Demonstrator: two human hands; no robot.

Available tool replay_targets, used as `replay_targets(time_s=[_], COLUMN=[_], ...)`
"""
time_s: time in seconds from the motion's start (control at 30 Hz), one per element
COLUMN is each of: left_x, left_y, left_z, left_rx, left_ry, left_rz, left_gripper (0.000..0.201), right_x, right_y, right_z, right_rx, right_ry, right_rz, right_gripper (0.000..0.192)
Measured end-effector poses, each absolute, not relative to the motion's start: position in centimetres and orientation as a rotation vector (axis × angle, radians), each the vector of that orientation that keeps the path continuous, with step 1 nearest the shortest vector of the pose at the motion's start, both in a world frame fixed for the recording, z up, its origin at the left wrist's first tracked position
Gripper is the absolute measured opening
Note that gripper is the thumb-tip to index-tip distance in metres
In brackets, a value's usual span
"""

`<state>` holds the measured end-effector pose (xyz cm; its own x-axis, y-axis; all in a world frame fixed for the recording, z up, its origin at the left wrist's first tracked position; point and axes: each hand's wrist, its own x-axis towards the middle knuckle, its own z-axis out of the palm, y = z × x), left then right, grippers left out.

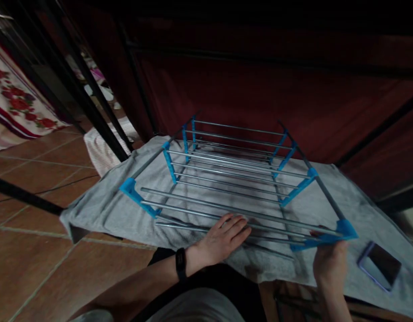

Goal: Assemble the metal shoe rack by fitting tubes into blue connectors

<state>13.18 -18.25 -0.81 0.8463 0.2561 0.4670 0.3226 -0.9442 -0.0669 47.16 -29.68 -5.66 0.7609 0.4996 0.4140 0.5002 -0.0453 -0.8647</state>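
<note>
A rack (226, 179) of grey metal rods and blue plastic side pieces lies tipped over on a grey towel (109, 210) spread on the floor. My left hand (225, 237), with a black band on the wrist, rests flat with fingers together on the lowest near rods. My right hand (329, 259) grips the near right blue corner piece (327, 237) from below. Both hands are at the rack's near edge.
A phone (379, 266) lies face up on the towel to the right of my right hand. Brown tiled floor (35, 250) spreads to the left. Black metal bars (92, 112) slant at the left; a dark red panel (260, 94) stands behind.
</note>
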Motion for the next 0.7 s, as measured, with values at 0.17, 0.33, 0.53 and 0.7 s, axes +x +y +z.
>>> replay_targets(time_s=[0.17,0.33,0.53,0.7], left_x=[8.0,4.6,1.3,-1.3], left_y=[-20.2,-21.1,-20.2,-19.1], left_z=[-4.9,-7.8,-9.8,-11.7], left_rx=[-3.005,-3.071,-2.979,-2.751], left_ry=[-0.423,-0.715,-1.2,-1.623], left_rz=[-0.662,-0.583,-0.806,-1.121], left_gripper=[0.037,0.037,0.037,0.032], right_x=[45.1,40.4,35.3,33.0], right_y=[-31.1,-33.2,-34.2,-33.3], right_z=[-8.3,-11.4,-12.9,-13.8], right_rx=[-1.681,-1.659,-1.755,-1.764], right_ry=[-0.548,-0.514,-1.251,-1.61], right_rz=[-0.141,-0.075,0.031,0.009], right_gripper=[0.036,0.037,0.023,0.028])
